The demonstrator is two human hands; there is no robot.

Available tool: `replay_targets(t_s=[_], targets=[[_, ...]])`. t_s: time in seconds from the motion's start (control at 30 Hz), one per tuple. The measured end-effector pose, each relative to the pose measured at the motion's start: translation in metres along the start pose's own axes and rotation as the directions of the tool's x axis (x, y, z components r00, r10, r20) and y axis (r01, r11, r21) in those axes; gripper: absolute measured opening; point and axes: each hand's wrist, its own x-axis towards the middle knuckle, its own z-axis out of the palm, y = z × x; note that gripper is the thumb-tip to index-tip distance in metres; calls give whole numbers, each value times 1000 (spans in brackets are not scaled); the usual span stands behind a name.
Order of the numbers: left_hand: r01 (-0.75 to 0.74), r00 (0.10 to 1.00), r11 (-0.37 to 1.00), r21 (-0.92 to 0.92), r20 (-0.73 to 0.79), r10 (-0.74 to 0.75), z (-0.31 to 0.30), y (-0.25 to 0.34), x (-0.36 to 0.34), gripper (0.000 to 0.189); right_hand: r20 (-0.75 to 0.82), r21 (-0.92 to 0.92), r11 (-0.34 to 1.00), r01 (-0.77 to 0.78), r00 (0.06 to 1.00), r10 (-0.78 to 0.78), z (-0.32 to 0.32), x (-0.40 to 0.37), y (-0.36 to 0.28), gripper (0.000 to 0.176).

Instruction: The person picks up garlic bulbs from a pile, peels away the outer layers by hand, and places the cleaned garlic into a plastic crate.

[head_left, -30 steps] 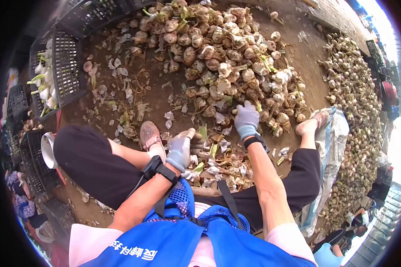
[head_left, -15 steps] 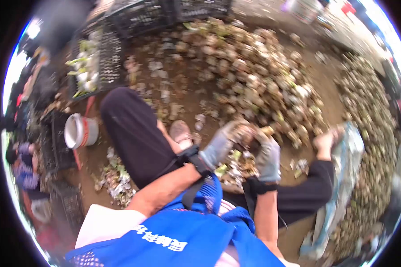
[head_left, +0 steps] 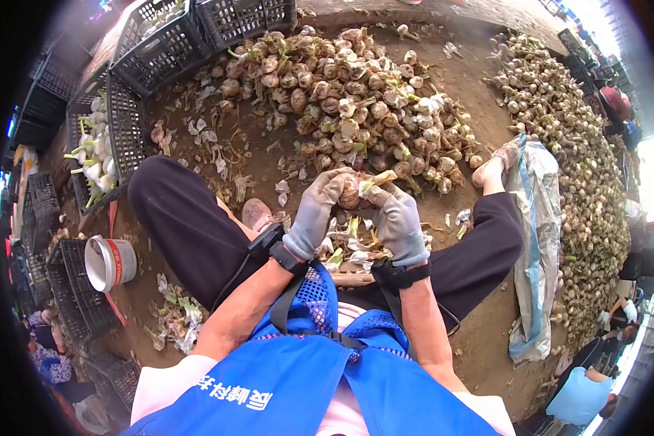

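Both gloved hands meet at the centre of the view, above peelings lying between my legs. My left hand point(head_left: 320, 211) has its fingers wrapped round a brownish garlic bulb point(head_left: 349, 192). My right hand point(head_left: 396, 218) pinches the same bulb near its pale stem, which points up to the right. Just beyond the hands spreads a large heap of unpeeled garlic point(head_left: 356, 102). Loose skins and leaf scraps point(head_left: 349, 251) lie below the hands. The gloves are grey and worn, with dark bands at both wrists.
A black crate point(head_left: 127, 138) at the left holds whitish peeled garlic point(head_left: 98, 156). Below it stand a white bucket point(head_left: 110, 263) and another black crate point(head_left: 76, 291). A plastic sack point(head_left: 536, 247) lies at the right beside a long garlic pile point(head_left: 592, 218). Other people sit at both edges.
The view has shifted, so the heap and crates sit further left. Both hands remain together at the bulb, which now shows more clearly with its stem pointing up to the right.
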Motion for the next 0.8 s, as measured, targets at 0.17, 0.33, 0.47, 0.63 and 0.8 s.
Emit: replay_targets(t_s=[0.17,0.33,0.47,0.63,0.8], targets=[[-222,974,920,323,23,227,5,2,-5,38,114,-376,899,225,974,-197,-26,14,37,15],[477,821,790,-386,-124,-557,-10,-10,-4,40,-142,-500,853,152,957,-254,-23,38,59,17],[598,744,551,-583,147,-652,-23,-16,7,46,-5,-653,707,272,931,-364,-24,41,56,21],[577,790,771,-269,-57,-611,-10,-3,5,51,11,29,996,-79,997,79,-14,10,20,17],[-339,925,723,602,71,374,-1,-9,2,57,100,-38,998,-43,994,46,-25,15,25,13]])
